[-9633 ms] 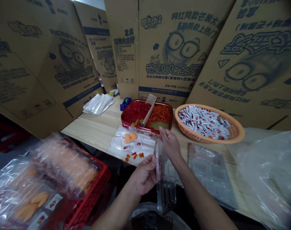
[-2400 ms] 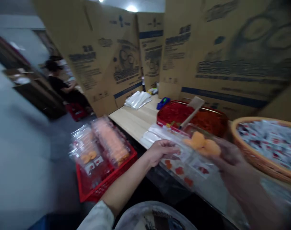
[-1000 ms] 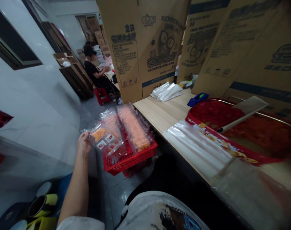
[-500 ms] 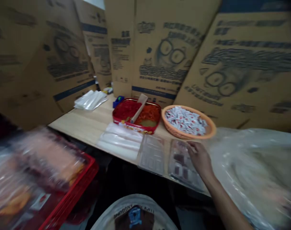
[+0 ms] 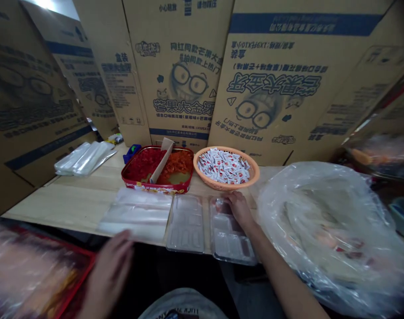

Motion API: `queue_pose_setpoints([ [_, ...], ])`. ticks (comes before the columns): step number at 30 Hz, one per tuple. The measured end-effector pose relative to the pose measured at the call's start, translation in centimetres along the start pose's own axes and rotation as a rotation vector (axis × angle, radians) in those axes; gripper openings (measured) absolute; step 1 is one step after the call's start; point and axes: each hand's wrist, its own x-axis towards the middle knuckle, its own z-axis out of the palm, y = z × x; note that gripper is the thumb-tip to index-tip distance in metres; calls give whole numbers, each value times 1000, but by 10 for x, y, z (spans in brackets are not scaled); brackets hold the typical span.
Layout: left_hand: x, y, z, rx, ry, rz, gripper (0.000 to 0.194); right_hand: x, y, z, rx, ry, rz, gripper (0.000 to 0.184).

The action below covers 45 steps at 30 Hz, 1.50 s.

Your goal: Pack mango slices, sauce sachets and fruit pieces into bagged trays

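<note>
My right hand is at the far end of a clear plastic compartment tray, its fingers closed and pointing down. Whatever is between those fingertips is hidden. A second clear tray lies just left of it, its moulded compartments showing. Blurred by motion, my left hand hangs near the table's front edge with its fingers stretched out; I see nothing in it. Clear plastic bags lie flat beyond that hand. Behind the trays, an orange basket holds many small white-and-red sachets.
A red tin holds red and orange shreds, parted by a cardboard strip. More bags and a blue tape dispenser are left. A red crate stands low left; a big plastic bag bulges right. Cardboard boxes wall the back.
The view has swung to the right. My left hand has come into view at the lower left. My right hand stays at the far end of the same tray.
</note>
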Motion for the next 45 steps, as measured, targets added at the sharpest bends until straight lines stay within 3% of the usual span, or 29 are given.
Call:
queue_pose_setpoints([
  [3,24,55,68,-33,-383,407,49,1,-1,1,-20,-3,-25,22],
  [5,33,89,111,-78,-546,583,53,2,-1,1,-32,-28,-48,22],
  [7,35,110,144,-80,-620,606,52,3,-1,2,-39,-62,-73,21],
  [10,32,116,169,-105,-678,594,53,4,1,2,-53,-78,-82,20],
  [19,30,111,171,-99,-733,581,60,1,3,2,-100,-50,-87,18],
  [29,28,113,171,-51,-708,604,62,6,-3,-1,-143,-145,-137,17],
  [36,29,114,169,-42,-711,599,61,3,-2,-1,-141,-97,-146,18],
  [45,27,112,173,-173,-765,496,62,-2,1,-3,-55,93,-220,22],
])
